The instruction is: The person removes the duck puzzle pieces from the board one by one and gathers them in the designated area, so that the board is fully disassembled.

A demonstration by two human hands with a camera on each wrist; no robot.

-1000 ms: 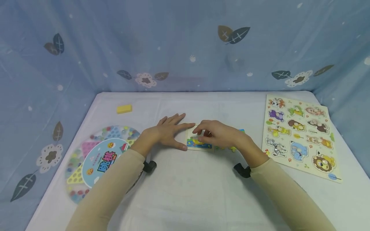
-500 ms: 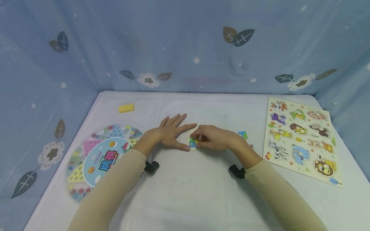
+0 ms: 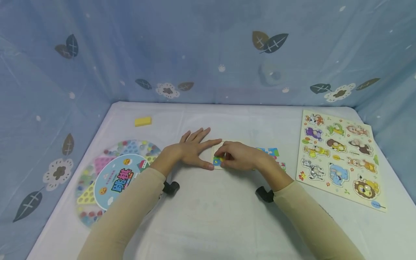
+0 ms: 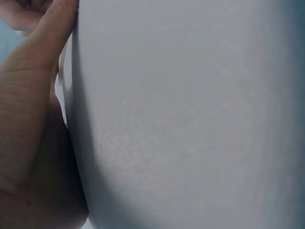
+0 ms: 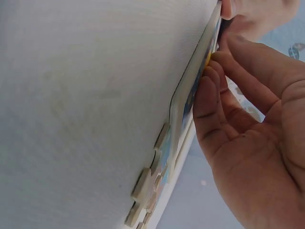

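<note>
A small jigsaw board (image 3: 217, 161) with a pale wooden border and a blue, green and yellow picture lies flat in the middle of the white table. My left hand (image 3: 196, 149) is spread beside it, thumb and forefinger at its left edge. Over the picture, my right hand (image 3: 238, 155) has bent fingers and hides most of the board. In the right wrist view, its fingertips pinch a small yellow puzzle piece (image 5: 208, 58) at the board's surface, mostly hidden. Loose jigsaw pieces (image 3: 272, 151) lie to the right, partly behind the right wrist.
A wooden animal puzzle (image 3: 338, 159) lies at the right. On the left, a round Chinese checkers set (image 3: 113, 184) sits partly under the left forearm. A yellow block (image 3: 143, 121) is at the back left. A blue patterned curtain (image 3: 208, 54) hangs behind the table.
My right hand has shifted slightly left and down over the board, and its fingers have closed up. More loose pieces show to its right. The left hand stays in place.
</note>
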